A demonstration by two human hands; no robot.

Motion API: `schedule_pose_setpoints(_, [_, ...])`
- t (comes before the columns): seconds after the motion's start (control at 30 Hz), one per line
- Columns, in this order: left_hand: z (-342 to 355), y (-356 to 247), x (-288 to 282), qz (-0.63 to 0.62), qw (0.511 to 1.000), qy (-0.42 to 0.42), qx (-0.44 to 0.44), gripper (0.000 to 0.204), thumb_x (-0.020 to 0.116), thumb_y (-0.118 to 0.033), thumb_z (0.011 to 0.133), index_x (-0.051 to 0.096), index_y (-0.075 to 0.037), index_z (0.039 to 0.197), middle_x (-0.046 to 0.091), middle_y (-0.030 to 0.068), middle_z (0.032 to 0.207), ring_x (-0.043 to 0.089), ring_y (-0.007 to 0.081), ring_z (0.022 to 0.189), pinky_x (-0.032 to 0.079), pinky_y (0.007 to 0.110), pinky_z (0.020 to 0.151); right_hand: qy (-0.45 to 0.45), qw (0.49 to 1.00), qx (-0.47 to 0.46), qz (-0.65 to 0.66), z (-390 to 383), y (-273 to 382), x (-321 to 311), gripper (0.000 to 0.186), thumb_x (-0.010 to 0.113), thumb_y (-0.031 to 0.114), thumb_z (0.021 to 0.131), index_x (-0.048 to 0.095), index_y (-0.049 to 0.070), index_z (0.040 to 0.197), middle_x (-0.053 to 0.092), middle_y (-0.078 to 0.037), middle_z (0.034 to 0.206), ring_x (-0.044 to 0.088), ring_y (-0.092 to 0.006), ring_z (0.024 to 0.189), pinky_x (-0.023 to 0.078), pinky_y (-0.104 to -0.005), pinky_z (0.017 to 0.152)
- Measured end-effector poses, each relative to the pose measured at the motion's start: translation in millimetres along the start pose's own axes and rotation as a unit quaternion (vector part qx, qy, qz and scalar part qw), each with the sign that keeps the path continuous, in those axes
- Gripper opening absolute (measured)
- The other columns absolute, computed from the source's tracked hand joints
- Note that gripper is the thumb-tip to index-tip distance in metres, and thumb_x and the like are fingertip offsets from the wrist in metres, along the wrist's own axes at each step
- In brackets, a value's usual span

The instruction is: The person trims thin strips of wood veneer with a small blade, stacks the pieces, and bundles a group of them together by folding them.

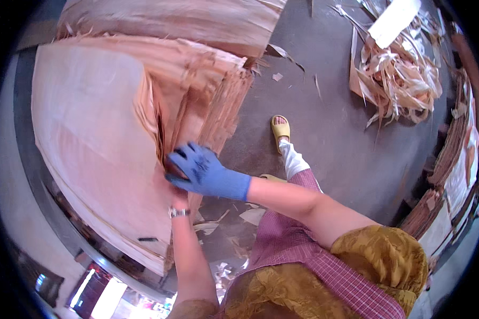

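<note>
A tall stack of thin wood veneer sheets [90,122] stands at the left. Along its right side the top sheets are bent up and fanned apart, leaving a dark gap [160,125]. My right hand [199,169], in a blue glove with dark fingertips, has its fingers curled round the edges of the lifted veneer sheets. Just below it, my bare left hand [167,187], a watch on its wrist, lies against the sheet edge. Blur and the glove hide most of the left fingers.
Another veneer pile [170,18] adjoins at the far side. A heap of veneer strips [399,80] lies on the grey floor [335,143] at the far right, with more stacked sheets [449,154] along the right edge. Scraps [253,215] lie near my feet.
</note>
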State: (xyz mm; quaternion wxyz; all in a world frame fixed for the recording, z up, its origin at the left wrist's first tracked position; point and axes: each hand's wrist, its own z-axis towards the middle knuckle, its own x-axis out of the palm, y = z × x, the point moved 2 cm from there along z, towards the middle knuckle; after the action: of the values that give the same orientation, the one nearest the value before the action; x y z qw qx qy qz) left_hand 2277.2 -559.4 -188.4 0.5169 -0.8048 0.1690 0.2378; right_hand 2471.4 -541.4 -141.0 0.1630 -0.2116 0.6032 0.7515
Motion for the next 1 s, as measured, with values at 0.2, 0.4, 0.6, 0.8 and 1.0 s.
schedule_pose_setpoints(0.2, [-15, -47, 20, 0.299, 0.947, -0.113, 0.012, 0.039, 0.052, -0.019, 0.097, 0.052, 0.013, 0.120, 0.057, 0.0301, 0.121, 0.053, 0.0428, 0.112, 0.041, 0.043, 0.096, -0.054, 0.964, 0.257, 0.041, -45, -218, 1, 0.026, 0.064, 0.030, 0.084, 0.060, 0.009, 0.097, 0.064, -0.018, 0.090, 0.062, -0.0371, 0.081, 0.051, -0.0459, 0.071])
schedule_pose_setpoints(0.4, [-9, -27, 23, 0.346, 0.929, -0.125, -0.045, 0.047, 0.052, -0.023, 0.098, 0.048, 0.018, 0.122, 0.053, 0.0349, 0.124, 0.053, 0.0447, 0.114, 0.040, 0.046, 0.097, -0.071, 0.848, 0.525, -0.010, -22, -457, 62, 0.035, 0.059, 0.039, 0.088, 0.061, 0.009, 0.107, 0.066, -0.022, 0.105, 0.063, -0.0408, 0.095, 0.050, -0.0487, 0.083])
schedule_pose_setpoints(0.6, [-3, -27, 31, 0.358, 0.924, -0.129, -0.034, 0.042, 0.051, -0.019, 0.099, 0.050, 0.015, 0.123, 0.056, 0.0316, 0.122, 0.056, 0.0396, 0.106, 0.042, 0.047, 0.093, 0.076, 0.861, 0.500, -0.053, 28, -571, 119, 0.039, 0.059, 0.038, 0.088, 0.062, 0.010, 0.114, 0.065, -0.021, 0.110, 0.063, -0.0399, 0.100, 0.051, -0.0460, 0.085])
schedule_pose_setpoints(0.8, [-1, -35, 54, 0.318, 0.932, -0.165, -0.057, 0.048, 0.049, -0.024, 0.100, 0.043, 0.012, 0.131, 0.050, 0.0252, 0.132, 0.055, 0.0289, 0.108, 0.055, 0.032, 0.070, 0.160, 0.883, 0.426, -0.117, 17, -594, 145, 0.041, 0.060, 0.035, 0.087, 0.058, 0.012, 0.120, 0.067, -0.020, 0.106, 0.065, -0.0386, 0.095, 0.052, -0.0487, 0.078])
schedule_pose_setpoints(1.0, [2, -58, 70, 0.365, 0.916, -0.165, -0.026, 0.042, 0.047, -0.023, 0.101, 0.047, 0.009, 0.129, 0.058, 0.0201, 0.115, 0.059, 0.0233, 0.079, 0.050, 0.030, 0.055, 0.195, 0.857, 0.464, -0.108, 4, -549, 62, 0.062, 0.052, 0.034, 0.090, 0.036, 0.004, 0.142, 0.068, -0.024, 0.102, 0.068, -0.0383, 0.090, 0.053, -0.0475, 0.077])
